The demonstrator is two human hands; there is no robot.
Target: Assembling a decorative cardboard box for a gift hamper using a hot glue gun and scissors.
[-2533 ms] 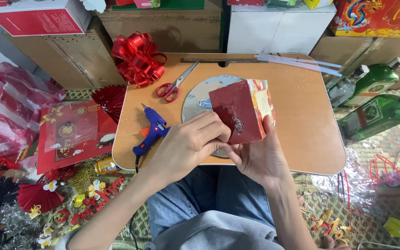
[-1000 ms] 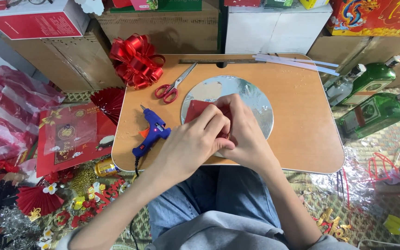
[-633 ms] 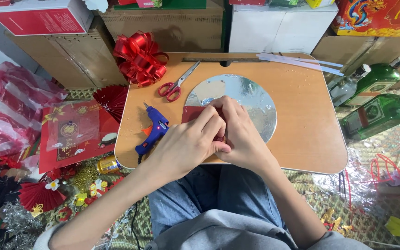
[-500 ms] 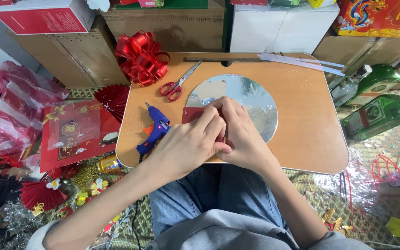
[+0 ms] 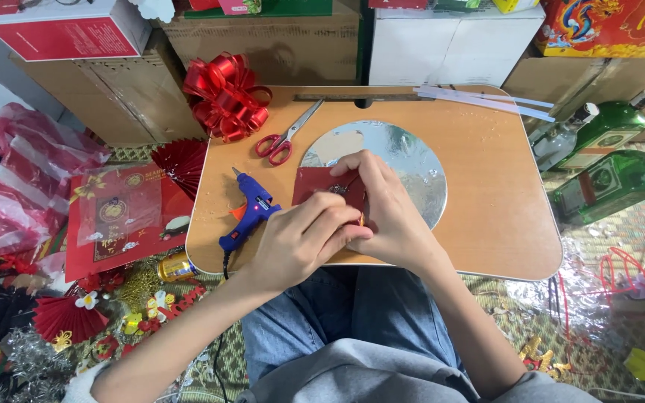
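- Hands met over a flat dark-red box (image 5: 321, 186): my left hand (image 5: 300, 242) and my right hand (image 5: 382, 213) both pressed down on it, fingers curled close, thumbs and fingertips pinching at its near right edge.
- I could not tell what small thing my fingertips (image 5: 352, 227) pinched; a bit of orange showed between them.
- Under my fingers the box lay on a round silver board (image 5: 412, 160), on the wooden lap table (image 5: 502, 216).
- Just left of my left fingers lay a blue glue gun (image 5: 248, 213).
- Beyond my fingers lay red-handled scissors (image 5: 285, 138); farther left of those sat a red ribbon bow (image 5: 225, 97).
- Well right of my right fingers lay two green bottles (image 5: 610, 160).
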